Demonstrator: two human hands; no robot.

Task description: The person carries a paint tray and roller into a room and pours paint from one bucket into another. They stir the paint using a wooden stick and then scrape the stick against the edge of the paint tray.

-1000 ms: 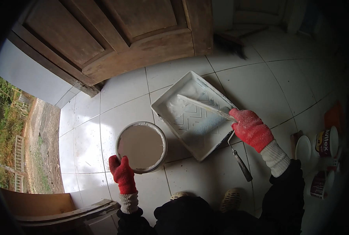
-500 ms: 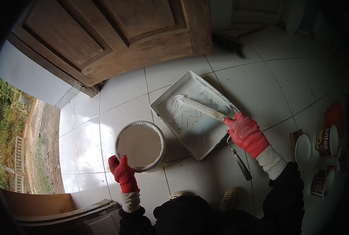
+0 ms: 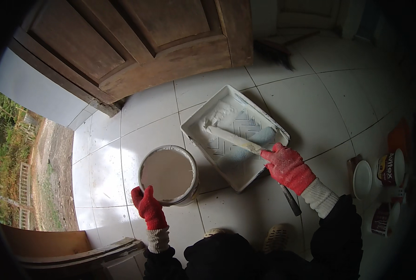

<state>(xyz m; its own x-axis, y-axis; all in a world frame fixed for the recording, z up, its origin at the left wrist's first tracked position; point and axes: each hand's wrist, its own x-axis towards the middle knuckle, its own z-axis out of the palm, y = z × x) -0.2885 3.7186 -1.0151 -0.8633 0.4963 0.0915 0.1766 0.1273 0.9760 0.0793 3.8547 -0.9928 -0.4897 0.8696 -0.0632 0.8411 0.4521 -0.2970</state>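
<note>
My left hand (image 3: 149, 208), in a red glove, grips the near rim of a round paint bucket (image 3: 192, 192), whose inside looks greyish-beige. My right hand (image 3: 286, 169), gloved the same way, is closed round the end of a flat, paint-smeared stirring stick (image 3: 236, 141). The far tip of the stick touches white paint (image 3: 221, 114) in the upper left part of a white paint tray (image 3: 195, 138). A paint roller (image 3: 262, 135) lies in the tray's other half. Its dark handle (image 3: 290, 200) sticks out below my right hand, which hides part of its frame.
Beyond the tray is a brown wooden door (image 3: 166, 70), with a broom (image 3: 274, 53) behind it. Several tubs and lids, including a white lid (image 3: 362, 180), stand at the right. An open doorway shows ground (image 3: 53, 172) outside at left. My clogs (image 3: 275, 237) are close below the tray.
My right hand has moved slightly left and nearer to me. The stick's tip has drawn back across the tray, leaving the white paint spread differently. My left hand stays on the bucket.
</note>
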